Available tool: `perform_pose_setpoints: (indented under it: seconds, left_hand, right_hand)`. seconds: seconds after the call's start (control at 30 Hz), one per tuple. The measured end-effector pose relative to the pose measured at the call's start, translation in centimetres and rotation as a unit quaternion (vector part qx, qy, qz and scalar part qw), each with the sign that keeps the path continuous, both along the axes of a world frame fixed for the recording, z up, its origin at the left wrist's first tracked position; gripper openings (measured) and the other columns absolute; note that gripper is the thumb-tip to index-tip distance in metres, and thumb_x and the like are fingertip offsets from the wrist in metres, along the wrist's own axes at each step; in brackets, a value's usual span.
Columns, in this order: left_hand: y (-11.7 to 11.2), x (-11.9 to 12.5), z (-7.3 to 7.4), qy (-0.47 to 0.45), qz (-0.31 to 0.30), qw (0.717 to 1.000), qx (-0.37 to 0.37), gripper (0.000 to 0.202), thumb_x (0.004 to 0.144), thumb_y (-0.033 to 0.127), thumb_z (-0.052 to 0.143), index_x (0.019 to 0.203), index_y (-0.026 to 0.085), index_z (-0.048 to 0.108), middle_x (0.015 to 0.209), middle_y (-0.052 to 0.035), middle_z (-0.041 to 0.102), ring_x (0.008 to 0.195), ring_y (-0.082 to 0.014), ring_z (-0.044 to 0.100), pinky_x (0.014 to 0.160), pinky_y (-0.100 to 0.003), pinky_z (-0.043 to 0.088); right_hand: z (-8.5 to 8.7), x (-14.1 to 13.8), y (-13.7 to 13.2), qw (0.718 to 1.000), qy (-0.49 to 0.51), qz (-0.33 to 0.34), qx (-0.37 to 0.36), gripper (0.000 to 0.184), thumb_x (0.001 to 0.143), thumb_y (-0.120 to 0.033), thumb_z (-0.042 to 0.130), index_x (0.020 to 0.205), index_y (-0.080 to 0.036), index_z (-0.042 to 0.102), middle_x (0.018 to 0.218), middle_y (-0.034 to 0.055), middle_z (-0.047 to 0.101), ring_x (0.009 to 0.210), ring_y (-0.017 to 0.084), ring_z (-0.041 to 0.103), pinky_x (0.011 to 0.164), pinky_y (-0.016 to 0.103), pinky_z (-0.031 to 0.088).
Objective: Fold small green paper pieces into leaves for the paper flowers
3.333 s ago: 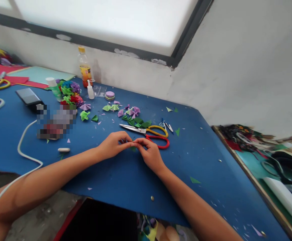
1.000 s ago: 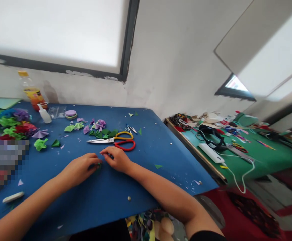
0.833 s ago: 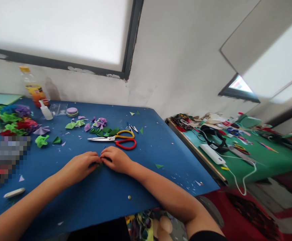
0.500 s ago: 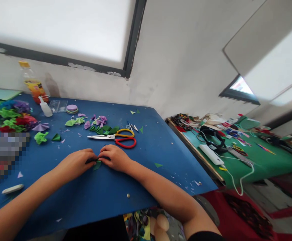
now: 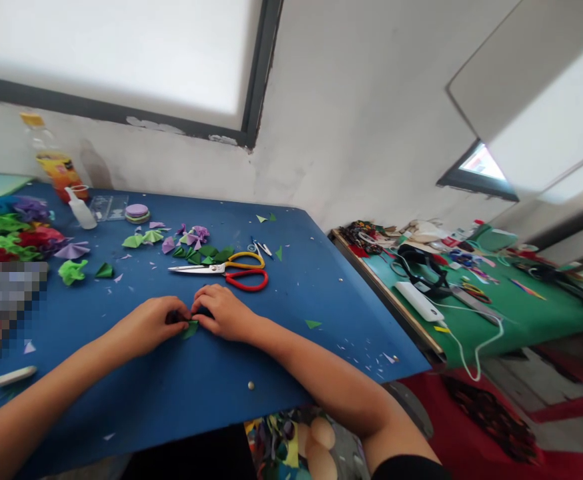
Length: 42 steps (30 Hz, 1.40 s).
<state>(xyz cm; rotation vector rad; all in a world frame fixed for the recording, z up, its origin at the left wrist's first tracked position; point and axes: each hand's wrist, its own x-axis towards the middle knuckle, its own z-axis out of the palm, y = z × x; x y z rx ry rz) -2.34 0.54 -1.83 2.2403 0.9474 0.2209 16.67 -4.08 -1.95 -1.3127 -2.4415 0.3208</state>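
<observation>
Near the front edge of the table (image 5: 291, 380): a small green piece (image 5: 191, 327), apparently paper or thin cloth, was held pinched, with its lower end left showing.
Left hand (image 5: 144, 327): the green piece was grasped from the left between thumb and fingers; the exact contact was partly hidden.
Right hand (image 5: 226, 313): the same piece appeared to be gripped from the right by thumb and forefinger, their tips set right beside those of the left hand.
Green piece: it was placed between and slightly below the fingertips, nearer the front edge than the scissors (image 5: 219, 269) and well in from the right edge.
Pinching: a fold or crease was judged to be in hand; it would be best done with one side held firmly while the other was pressed in small, even moves.
Forearms: low, steady support over the table seemed worth being kept, lest so small a piece be skewed.
Scissors: they were laid with handles turned toward the right edge, so knuckles were best kept clear of them.
Green folded pieces (image 5: 209, 253): these were clustered just behind the scissors, toward the back edge.
</observation>
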Motion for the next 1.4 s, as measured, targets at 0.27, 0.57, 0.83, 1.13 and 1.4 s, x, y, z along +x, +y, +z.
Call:
perform_pose_setpoints:
  seconds: [0.27, 0.57, 0.83, 1.13, 1.4]
  left_hand:
    - [0.0, -0.3, -0.4, 0.002, 0.022, 1.000, 0.011, 0.022, 0.072, 0.040, 0.054, 0.079, 0.022, 0.063, 0.068, -0.0010, 0.062, 0.062, -0.0167, 0.056, 0.054, -0.023, 0.038]
    - [-0.1, -0.1, 0.4, -0.001, -0.004, 1.000, 0.004, 0.019, 0.076, 0.035, 0.051, 0.081, 0.020, 0.061, 0.072, -0.0009, 0.061, 0.065, -0.0167, 0.055, 0.060, -0.024, 0.038]
    - [-0.3, 0.2, 1.4, 0.013, 0.010, 0.999, 0.036, 0.013, 0.074, 0.026, 0.057, 0.082, 0.019, 0.064, 0.078, -0.0029, 0.063, 0.069, -0.0173, 0.056, 0.062, -0.024, 0.037]
    - [-0.2, 0.1, 2.4, 0.067, 0.001, 0.998, 0.018, 0.015, 0.076, 0.026, 0.055, 0.084, 0.019, 0.065, 0.078, -0.0022, 0.065, 0.070, -0.0161, 0.056, 0.060, -0.023, 0.036]
    - [0.0, 0.2, 2.3, 0.053, -0.006, 0.998, 0.023, 0.014, 0.076, 0.020, 0.057, 0.085, 0.017, 0.067, 0.077, -0.0021, 0.065, 0.069, -0.0144, 0.056, 0.061, -0.023, 0.036]
  right_hand:
    - [0.4, -0.2, -0.3, 0.999, 0.008, -0.017, -0.033, 0.008, 0.083, -0.021, 0.057, 0.087, -0.016, 0.060, 0.104, 0.0081, 0.057, 0.098, 0.018, 0.051, 0.087, 0.034, 0.038]
    - [0.1, 0.1, 0.1, 1.000, 0.027, 0.009, -0.004, 0.008, 0.082, -0.019, 0.058, 0.088, -0.015, 0.060, 0.101, 0.0088, 0.059, 0.095, 0.018, 0.052, 0.086, 0.033, 0.039]
    - [0.1, 0.3, 0.7, 0.998, 0.034, 0.044, 0.012, 0.009, 0.084, -0.019, 0.054, 0.089, -0.017, 0.062, 0.098, 0.0083, 0.060, 0.092, 0.019, 0.054, 0.084, 0.034, 0.041]
    - [0.5, 0.0, 0.6, 1.000, 0.002, 0.014, -0.020, 0.007, 0.085, -0.019, 0.053, 0.087, -0.017, 0.059, 0.103, 0.0092, 0.058, 0.096, 0.020, 0.052, 0.085, 0.036, 0.039]
    - [0.3, 0.2, 0.7, 0.999, 0.028, 0.042, 0.019, 0.007, 0.084, -0.017, 0.054, 0.087, -0.017, 0.060, 0.101, 0.0091, 0.061, 0.094, 0.020, 0.055, 0.085, 0.036, 0.042]
